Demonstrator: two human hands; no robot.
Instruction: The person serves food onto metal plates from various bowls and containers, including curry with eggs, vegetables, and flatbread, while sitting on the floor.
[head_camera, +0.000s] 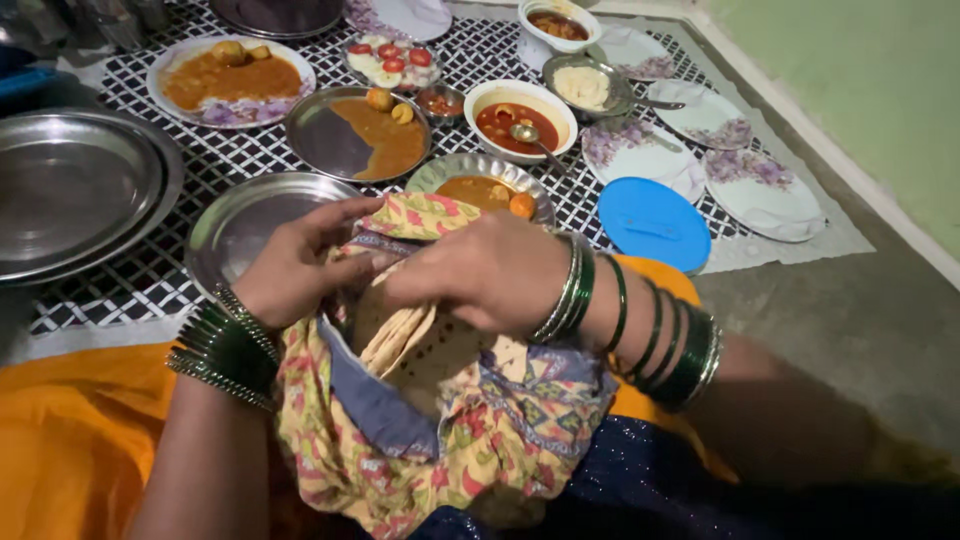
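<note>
left hand (300, 262) fingers hold cloth (500, 430) open | right hand (480, 272) pinches flatbread (420, 345) | lower centre; steel plate (240, 225) bare

Dim indoor light; glare is seen on the steel plate (75, 185), shadow below it, edges slightly blurred.

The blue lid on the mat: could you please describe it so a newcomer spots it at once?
Start at the black-and-white checked mat and go to its near right corner. The blue lid lies flat there, beside flowered white plates; it is the only plain blue round thing.
</note>
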